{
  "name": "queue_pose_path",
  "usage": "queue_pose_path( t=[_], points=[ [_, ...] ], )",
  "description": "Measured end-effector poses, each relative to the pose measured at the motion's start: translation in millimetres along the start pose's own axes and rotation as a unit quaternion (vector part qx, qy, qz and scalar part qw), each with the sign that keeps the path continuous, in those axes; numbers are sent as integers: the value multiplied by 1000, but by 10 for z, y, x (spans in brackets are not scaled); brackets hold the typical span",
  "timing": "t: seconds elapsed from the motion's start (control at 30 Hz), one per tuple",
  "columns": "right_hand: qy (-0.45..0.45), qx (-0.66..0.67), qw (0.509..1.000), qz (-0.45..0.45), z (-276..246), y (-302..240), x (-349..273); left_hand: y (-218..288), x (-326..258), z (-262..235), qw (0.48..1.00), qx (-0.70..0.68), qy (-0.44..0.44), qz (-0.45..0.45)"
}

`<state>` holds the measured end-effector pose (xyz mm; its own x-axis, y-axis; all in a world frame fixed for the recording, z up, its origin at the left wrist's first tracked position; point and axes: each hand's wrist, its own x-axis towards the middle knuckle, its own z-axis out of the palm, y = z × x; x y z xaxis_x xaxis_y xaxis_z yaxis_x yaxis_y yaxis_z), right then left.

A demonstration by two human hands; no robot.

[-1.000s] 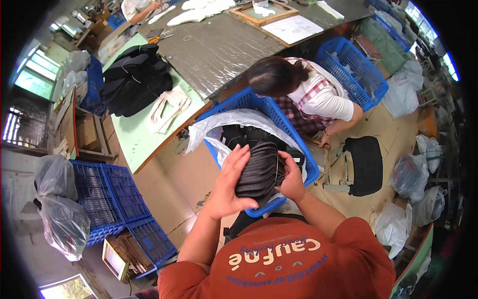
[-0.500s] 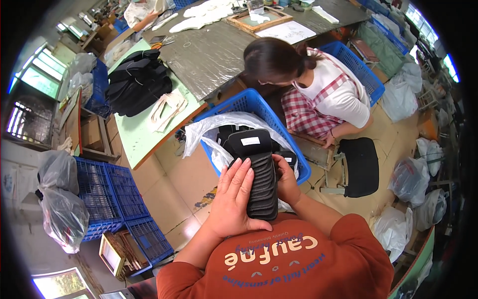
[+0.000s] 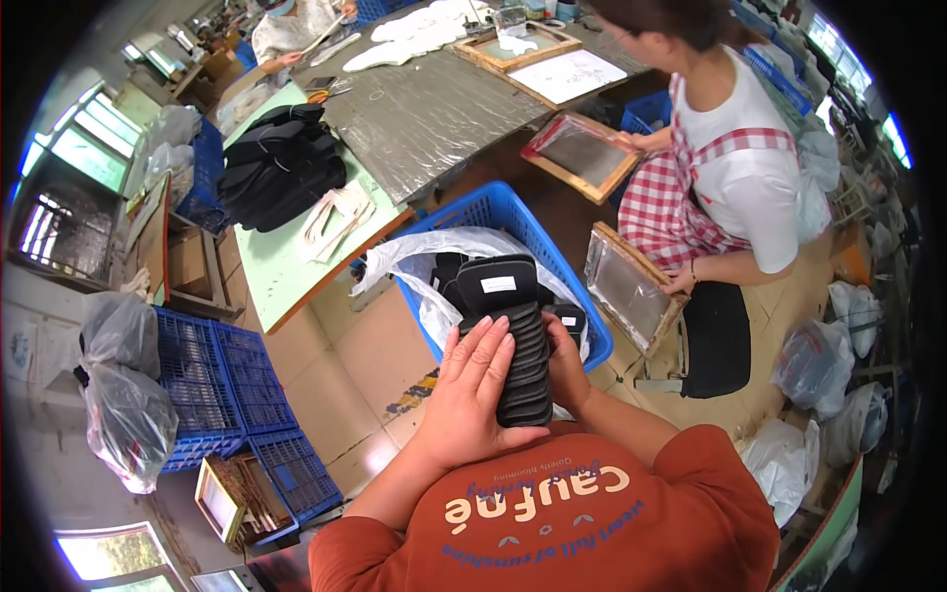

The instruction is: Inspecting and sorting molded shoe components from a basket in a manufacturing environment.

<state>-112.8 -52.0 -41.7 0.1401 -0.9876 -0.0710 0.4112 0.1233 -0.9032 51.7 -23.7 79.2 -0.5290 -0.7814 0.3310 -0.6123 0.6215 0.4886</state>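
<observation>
A stack of black padded fabric pieces (image 3: 526, 380) stands close to my chest, its layered edges toward me. The far piece bears a white label. My left hand (image 3: 469, 400) presses flat fingers along the left side of the stack. On the other side my right hand (image 3: 565, 370) grips it, fingers partly hidden behind. Just beyond is a blue plastic basket (image 3: 528, 232), lined with a white plastic bag (image 3: 395, 259); more black pieces lie in it, one with a white label at the right.
At right a co-worker (image 3: 745, 168) holds two wood-framed mesh screens (image 3: 572, 153), one near the basket. A black-padded stool (image 3: 715, 340) stands beside them. Left are a pale green board (image 3: 271, 276) with a black pile (image 3: 281, 168) and blue crates (image 3: 197, 380). A long table (image 3: 424, 118) lies ahead.
The co-worker has risen from a bent position and now lifts one framed screen in each hand. My hands and the stack stay in almost the same place.
</observation>
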Motion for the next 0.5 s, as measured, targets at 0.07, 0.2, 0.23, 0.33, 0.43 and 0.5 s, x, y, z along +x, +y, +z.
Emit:
queue_pose_path(
  t=[0.07,0.2,0.23,0.33,0.43,0.5],
  points=[
    [-2,8,1000,5,-8,9,10,6,2,11,1000,3,0,0],
    [-9,64,997,33,21,-44,20,17,5,48,1000,14,14,5],
    [-9,65,997,33,18,-39,17,19,5,53,1000,18,18,6],
    [-18,44,999,21,-5,-17,10,33,18,51,1000,15,16,5],
    [-16,56,998,15,-9,6,17,21,18,61,1000,15,16,4],
    [-12,43,999,14,2,-5,18,14,20,65,1000,15,16,2]
  ],
)
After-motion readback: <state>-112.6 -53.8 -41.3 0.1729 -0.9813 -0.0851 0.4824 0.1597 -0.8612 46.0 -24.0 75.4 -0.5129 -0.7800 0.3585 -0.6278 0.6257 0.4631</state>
